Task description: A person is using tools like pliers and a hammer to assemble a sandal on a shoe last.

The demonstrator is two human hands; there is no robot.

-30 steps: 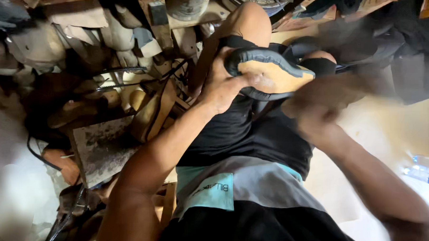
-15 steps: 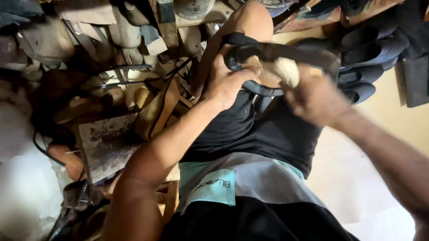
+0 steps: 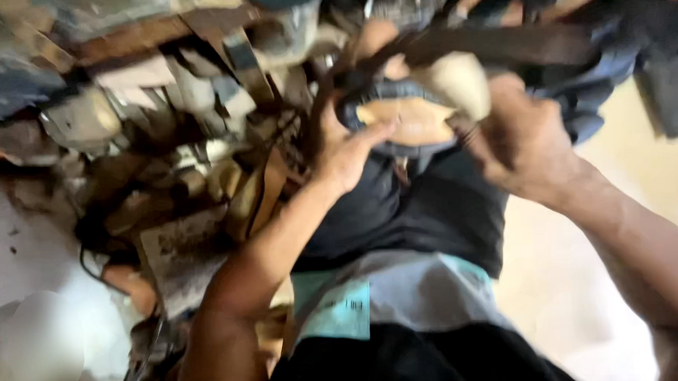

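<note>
Your left hand (image 3: 349, 156) has its fingers (image 3: 374, 133) curled under the shoe (image 3: 404, 120), pinning it on your lap by its dark rim, tan insole facing up. Your right hand (image 3: 529, 142) is closed around the handle of a pale, rounded brush head (image 3: 455, 81), pressed at the shoe's far edge (motion blur hides the exact contact). The shoe looks light, with a stiffish sole and softer upper, so gripping at the rim as you do seems soundest. The insole looks smooth and matte. Beyond your knee (image 3: 375, 39), a heap of worn shoes and scraps (image 3: 164, 144), dusty and brown.
</note>
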